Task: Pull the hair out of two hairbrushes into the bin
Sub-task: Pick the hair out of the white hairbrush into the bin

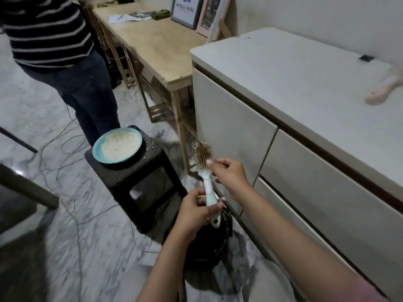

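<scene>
My left hand (196, 212) grips the white and teal handle of a hairbrush (208, 188), held upright over a black woven bin (220, 240) on the floor. A clump of brown hair (204, 152) is tangled in its bristles. My right hand (229, 173) is at the brush head, thumb and curled fingers against the lower bristles; whether it pinches any hair I cannot tell. A second, pink hairbrush (383, 89) lies blurred on top of the white cabinet (305, 88) at the far right.
A black stool (139, 182) to the left of the bin carries a teal bowl (117, 144) of white stuff. A person in a striped top (54, 40) stands at the back left. Cables run over the marble floor (72, 166). A wooden table (152, 40) stands behind.
</scene>
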